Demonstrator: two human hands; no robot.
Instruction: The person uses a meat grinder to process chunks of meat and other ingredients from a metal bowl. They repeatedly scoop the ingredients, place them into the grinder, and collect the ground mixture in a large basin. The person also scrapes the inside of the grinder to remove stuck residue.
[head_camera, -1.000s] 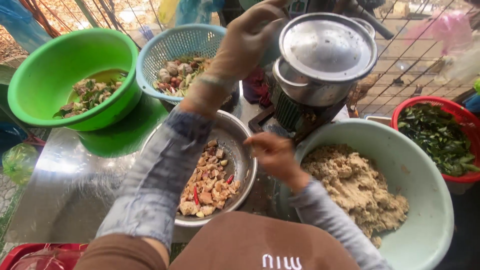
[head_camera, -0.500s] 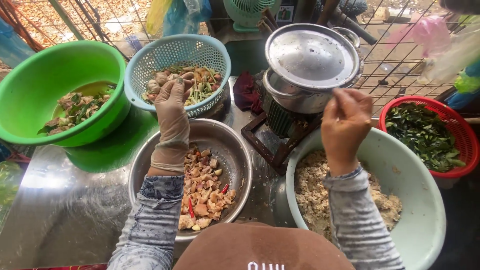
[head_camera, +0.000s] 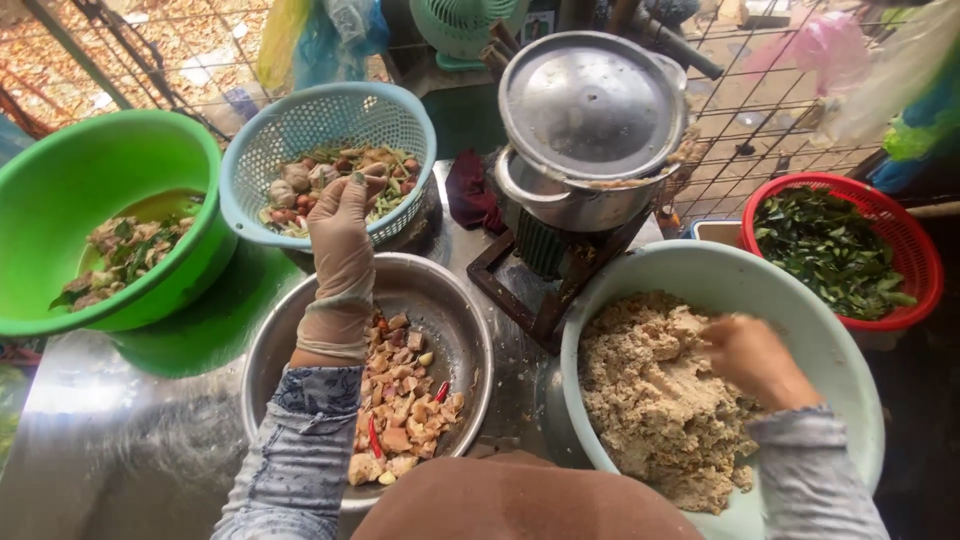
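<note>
Left hand: gloved left hand (head_camera: 343, 240) is raised over the near rim of the blue basket (head_camera: 330, 160), fingers loosely curled together; whether a small piece is pinched at the fingertips cannot be told.
Right hand: bare right hand (head_camera: 750, 360) is pressed into the ground paste (head_camera: 660, 400), fingers bent into the mass and partly blurred; a grasp on a handful cannot be confirmed.
Paste bowl: ground paste is heaped in the pale green bowl (head_camera: 850, 350), filling its left and near part; the right side of the bowl is seen bare.
Metal bowl: chopped pieces (head_camera: 400, 410), with red chilli among them, are piled in the steel bowl (head_camera: 450, 300) just beneath the left forearm.
Basket: mixed vegetables and roots are held in the blue basket, which is set behind the steel bowl.
Grinder: a lidded metal pot (head_camera: 590, 110) is mounted on a dark stand between the steel bowl and the paste bowl.
Others: a bright green bowl (head_camera: 90, 170) with leafy scraps is set at the far left; a red basket (head_camera: 900, 230) of dark leaves is set at the far right.
Progress: a large share is judged already ground, given the heap of paste; chopped pieces and basket contents are judged still unprocessed.
</note>
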